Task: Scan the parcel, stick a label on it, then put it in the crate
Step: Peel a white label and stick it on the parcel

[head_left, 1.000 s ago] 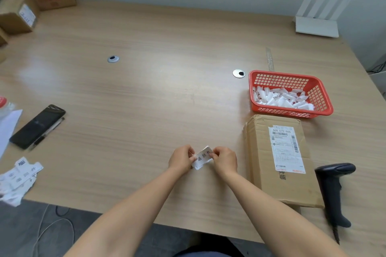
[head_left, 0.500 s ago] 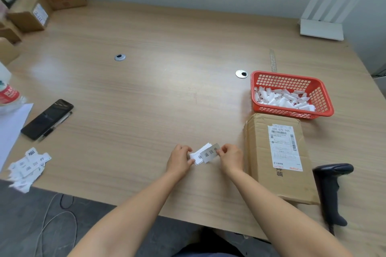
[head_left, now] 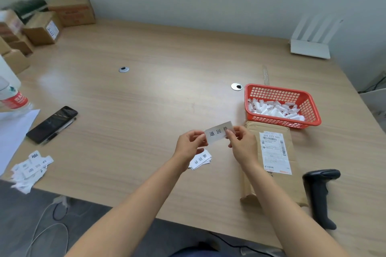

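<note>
Holding a white label [head_left: 218, 134] above the wooden table [head_left: 146, 100], long axis running left to right and rising slightly toward the right end, printed face turned up toward the camera. Pinching its left end between thumb and fingertips of the left hand [head_left: 191, 145], its right end likewise in the right hand [head_left: 242, 146]; both sets of fingers narrowed onto the paper. Lying just below the left hand, a small stack of labels [head_left: 201, 159], flat on the table. Lying just right of the right hand, the parcel [head_left: 273, 165], a flat brown cardboard packet, long axis running away from the table's near edge toward the far side, shipping sticker [head_left: 274, 152] facing up. Sitting right at the parcel's far end, a red crate [head_left: 282, 105] holding white scraps. Lying right of the parcel, a black scanner [head_left: 320, 194], head pointing away, handle toward the near edge. Resting well to the left, a phone [head_left: 52, 124] and another label heap [head_left: 31, 170].
</note>
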`<state>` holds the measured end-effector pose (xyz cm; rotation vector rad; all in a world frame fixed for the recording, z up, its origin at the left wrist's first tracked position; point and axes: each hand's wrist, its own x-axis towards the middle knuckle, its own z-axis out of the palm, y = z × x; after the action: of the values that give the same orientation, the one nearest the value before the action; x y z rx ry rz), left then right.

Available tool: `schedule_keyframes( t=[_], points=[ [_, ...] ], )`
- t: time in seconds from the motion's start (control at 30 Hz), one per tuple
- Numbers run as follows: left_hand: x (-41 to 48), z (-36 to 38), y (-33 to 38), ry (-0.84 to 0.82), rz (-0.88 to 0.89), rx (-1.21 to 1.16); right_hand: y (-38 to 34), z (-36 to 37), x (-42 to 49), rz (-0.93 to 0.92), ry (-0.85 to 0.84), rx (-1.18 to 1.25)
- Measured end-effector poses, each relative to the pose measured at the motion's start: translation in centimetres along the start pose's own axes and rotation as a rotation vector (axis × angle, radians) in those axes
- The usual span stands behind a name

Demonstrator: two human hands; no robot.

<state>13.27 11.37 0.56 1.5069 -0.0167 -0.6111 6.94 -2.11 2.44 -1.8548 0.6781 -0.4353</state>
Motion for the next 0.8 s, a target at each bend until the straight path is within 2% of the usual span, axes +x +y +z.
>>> schedule_keyframes(
  t=[0.23,0.3,0.37,0.43,0.5,0.67,0.8],
  points=[
    [-1.1,0.6,1.4,-0.048,0.014,-0.059,-1.3,-1.2,-0.5,-0.061,0.026,-0.025],
    [-1.4,0.9,1.7,-0.042,0.02,-0.067,-1.6,-1.4,-1.0,-0.11,0.093,-0.108],
    [-1.7,1.3,1.9,-0.039,0.026,-0.066,-1.8,-1.5,-1.6,-0.307,0.252,-0.298],
    [-2.0,1.6,2.3,-0.054,0.035,-0.065,-2.2,-1.6,-2.3,-0.589,0.365,-0.477],
    [-2.4,1.8,2.7,-0.084,0.046,-0.071,-2.5,-1.5,-2.9,-0.746,0.34,-0.562],
    [-3.0,2.3,3.5,-0.162,0.062,-0.081,-3.0,-1.7,-3.4,-0.641,0.122,-0.46],
    [-3.2,2.5,3.8,-0.184,0.087,-0.07,-3.1,-2.1,-3.3,-0.628,0.102,-0.351]
  ],
)
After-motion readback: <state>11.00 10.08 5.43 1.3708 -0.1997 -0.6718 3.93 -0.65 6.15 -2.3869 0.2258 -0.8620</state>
